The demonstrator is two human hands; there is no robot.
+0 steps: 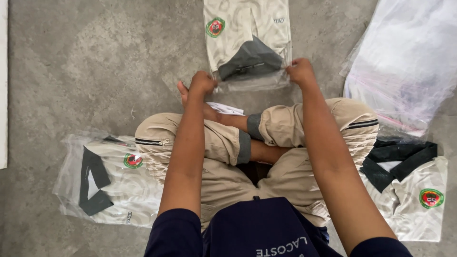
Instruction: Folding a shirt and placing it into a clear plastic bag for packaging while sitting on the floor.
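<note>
Bagged shirt pinched at both lower corners

Cream fabric with a faint swirl pattern is seen folded flat inside a clear, glossy plastic bag (247, 43), which lies on the rough grey concrete floor (95, 62) ahead of the crossed legs. A dark collar and a round red-and-green badge are shown through the film. The bag's long axis runs away from the person, its open mouth toward the knees. The left hand (202, 83) is closed on the near left corner of the bag, the right hand (301, 71) on the near right corner. A second bagged shirt (109, 178) lies by the left knee, an unbagged shirt (409, 190) by the right knee, and a heap of empty clear bags (409, 57) beyond it.
</note>
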